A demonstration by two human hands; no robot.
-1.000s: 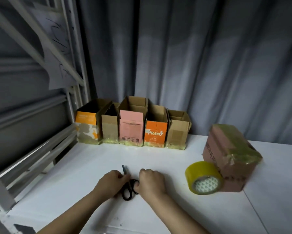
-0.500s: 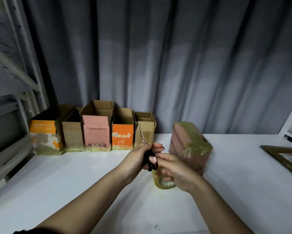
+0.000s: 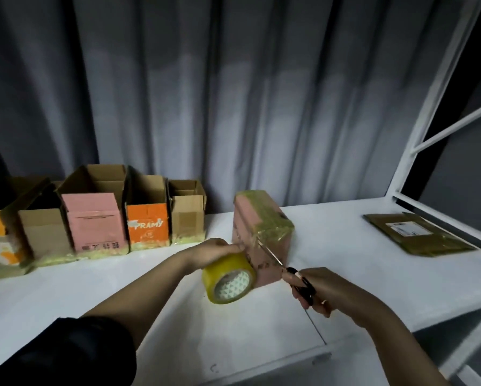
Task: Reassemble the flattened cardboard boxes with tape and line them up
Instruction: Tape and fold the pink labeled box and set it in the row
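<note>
Tabletop [image 3: 100,288]: pink box [image 3: 261,235] upside down for taping.
Hands: left hand [image 3: 214,250] steadies tape roll [image 3: 229,278] beside box — right hand [image 3: 317,288] grips scissors [image 3: 295,277], I'd cut.

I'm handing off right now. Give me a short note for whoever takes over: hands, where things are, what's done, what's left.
Left hand: grips the tape roll, which is beside the pink box.
Right hand: holds the scissors, blades pointing at the tape near the pink box's edge.
Done: five open boxes stand in a row along the curtain at the table's back left; the pink box is taped.
Left: probably cut the tape free, then line the pink box up with the row. A flattened box lies far right, not yet assembled.
</note>
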